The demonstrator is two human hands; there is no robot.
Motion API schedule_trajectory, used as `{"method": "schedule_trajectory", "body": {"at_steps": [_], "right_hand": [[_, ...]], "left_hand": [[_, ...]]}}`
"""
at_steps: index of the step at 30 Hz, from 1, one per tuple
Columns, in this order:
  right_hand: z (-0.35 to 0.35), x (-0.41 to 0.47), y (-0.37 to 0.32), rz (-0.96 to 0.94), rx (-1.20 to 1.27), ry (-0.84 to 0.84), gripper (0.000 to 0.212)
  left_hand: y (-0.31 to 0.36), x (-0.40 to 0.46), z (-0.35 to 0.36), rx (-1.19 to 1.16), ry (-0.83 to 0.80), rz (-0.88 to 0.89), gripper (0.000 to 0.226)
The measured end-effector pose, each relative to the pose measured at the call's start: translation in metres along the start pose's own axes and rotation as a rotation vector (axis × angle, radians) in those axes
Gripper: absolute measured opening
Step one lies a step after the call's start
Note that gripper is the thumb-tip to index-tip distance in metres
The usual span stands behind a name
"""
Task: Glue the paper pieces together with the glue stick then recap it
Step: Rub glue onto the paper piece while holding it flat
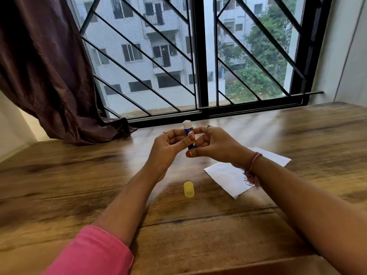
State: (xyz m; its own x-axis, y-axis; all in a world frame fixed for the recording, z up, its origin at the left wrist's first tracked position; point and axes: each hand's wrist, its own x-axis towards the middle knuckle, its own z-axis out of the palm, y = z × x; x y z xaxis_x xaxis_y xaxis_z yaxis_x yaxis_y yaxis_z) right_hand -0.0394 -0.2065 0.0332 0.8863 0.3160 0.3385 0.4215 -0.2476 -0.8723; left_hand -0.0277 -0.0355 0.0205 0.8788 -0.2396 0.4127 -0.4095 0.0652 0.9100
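I see both hands up above the table [79, 175], close together, holding one thing. The left hand [165, 148] grips the glue stick [190, 135] around its middle, thumb across the blue label. The right hand [213, 144] pinches the bottom end of the stick with curled fingers. The stick stands almost straight up, with white glue showing at its top, at 12 o'clock. The yellow cap [188, 189] is off and lies on its side on the wood at 6 o'clock from the hands. The white paper [228, 178] lies flat at about 4 o'clock, partly under the right wrist. A thread band [254, 165] wraps that wrist. A pink sleeve [95, 253] covers the left arm at 7 o'clock.
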Motion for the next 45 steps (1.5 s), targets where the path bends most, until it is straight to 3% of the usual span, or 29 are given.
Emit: {"method": "schedule_trajectory", "body": {"at_steps": [6, 12, 16, 22, 27, 31, 38, 45], "right_hand": [[-0.010, 0.000, 0.003, 0.061, 0.153, -0.174, 0.058], [-0.003, 0.000, 0.003, 0.065, -0.095, -0.049, 0.081], [-0.002, 0.001, 0.004, 0.042, -0.049, 0.022, 0.066], [-0.007, 0.000, 0.002, 0.080, 0.108, -0.110, 0.046], [-0.011, -0.001, 0.003, 0.121, 0.125, -0.119, 0.072], [-0.003, -0.003, 0.000, 0.119, -0.006, -0.054, 0.084], [0.008, -0.002, -0.001, 0.050, -0.014, 0.075, 0.051], [-0.003, -0.001, -0.001, 0.124, 0.157, -0.117, 0.051]], "left_hand": [[0.002, -0.001, 0.002, -0.024, -0.006, 0.000, 0.032], [0.001, -0.002, 0.000, -0.043, 0.009, -0.013, 0.034], [0.002, -0.002, 0.002, -0.041, 0.007, -0.014, 0.035], [0.003, -0.002, 0.002, -0.062, 0.001, -0.025, 0.032], [0.002, -0.002, 0.000, -0.056, 0.005, -0.019, 0.032], [0.000, -0.002, 0.000, -0.044, 0.007, -0.017, 0.033], [0.000, 0.000, -0.002, -0.053, 0.017, -0.009, 0.032], [0.000, 0.001, -0.002, -0.064, -0.002, -0.009, 0.026]]}}
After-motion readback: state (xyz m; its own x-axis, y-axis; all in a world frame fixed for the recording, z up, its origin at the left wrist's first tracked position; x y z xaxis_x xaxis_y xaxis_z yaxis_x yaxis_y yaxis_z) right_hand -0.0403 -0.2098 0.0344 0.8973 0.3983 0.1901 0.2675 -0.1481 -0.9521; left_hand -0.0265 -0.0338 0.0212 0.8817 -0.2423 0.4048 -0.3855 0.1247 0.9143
